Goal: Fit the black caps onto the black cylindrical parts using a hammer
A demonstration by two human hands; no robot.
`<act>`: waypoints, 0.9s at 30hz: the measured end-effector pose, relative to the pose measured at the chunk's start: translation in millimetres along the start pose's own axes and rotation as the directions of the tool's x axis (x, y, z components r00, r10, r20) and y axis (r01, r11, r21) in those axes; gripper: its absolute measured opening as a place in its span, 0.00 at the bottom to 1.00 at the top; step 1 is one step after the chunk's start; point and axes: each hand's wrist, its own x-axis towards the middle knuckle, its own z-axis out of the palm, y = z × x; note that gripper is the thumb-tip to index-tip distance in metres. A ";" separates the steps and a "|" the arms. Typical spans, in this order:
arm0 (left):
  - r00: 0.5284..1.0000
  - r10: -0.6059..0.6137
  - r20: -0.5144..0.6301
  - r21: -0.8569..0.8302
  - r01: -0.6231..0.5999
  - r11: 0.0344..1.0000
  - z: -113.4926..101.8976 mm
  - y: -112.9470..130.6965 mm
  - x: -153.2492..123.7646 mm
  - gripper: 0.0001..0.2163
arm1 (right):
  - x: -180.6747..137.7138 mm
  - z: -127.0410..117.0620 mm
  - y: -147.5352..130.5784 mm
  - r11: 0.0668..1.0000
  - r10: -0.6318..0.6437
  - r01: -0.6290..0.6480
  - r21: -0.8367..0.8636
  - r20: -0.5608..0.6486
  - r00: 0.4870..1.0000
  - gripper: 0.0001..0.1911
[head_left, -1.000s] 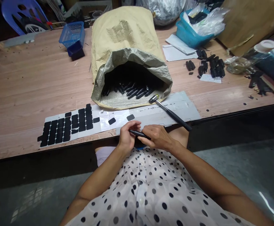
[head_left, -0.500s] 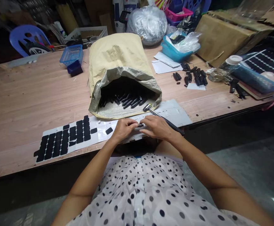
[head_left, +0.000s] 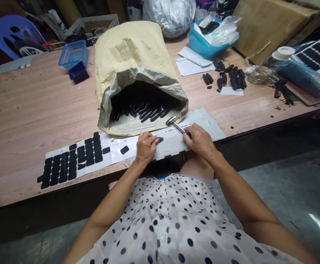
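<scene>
My left hand point(head_left: 145, 146) rests on the grey sheet point(head_left: 204, 121) at the table's front edge, fingers curled on a small black part point(head_left: 160, 139) that it presses down there. My right hand point(head_left: 200, 139) is closed round the black handle of a small hammer point(head_left: 173, 121), whose metal head lies just in front of the sack's mouth. An open tan woven sack point(head_left: 138, 69) lies behind both hands with several black parts point(head_left: 146, 112) inside. A white backing sheet with several black pads point(head_left: 74, 157) lies to the left of my left hand.
A blue basket point(head_left: 74, 55) stands at the back left, a teal bin point(head_left: 206, 44) with plastic bags at the back right. Loose black parts point(head_left: 231, 79) and papers lie to the right of the sack. A cardboard box point(head_left: 272, 25) fills the far right corner.
Both hands moved from my lap up onto the grey sheet. The right hand let go of the black part and closed on the hammer handle; the left keeps the part.
</scene>
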 end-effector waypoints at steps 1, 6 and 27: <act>1.000 -0.004 -0.013 0.005 0.004 1.000 1.9 1.5 -0.7 0.06 | -2.3 0.5 -0.7 0.998 -0.013 0.015 0.054 -0.031 0.999 0.09; 0.997 -0.029 -0.066 0.015 0.030 0.999 9.4 7.5 -4.4 0.08 | -29.9 -7.3 -19.7 0.974 -0.042 0.063 0.216 -0.099 0.994 0.09; 0.997 -0.048 -0.060 -0.021 0.047 0.999 18.2 9.6 -4.0 0.10 | -60.5 -12.6 -58.2 0.957 -0.120 0.137 0.256 -0.080 0.990 0.33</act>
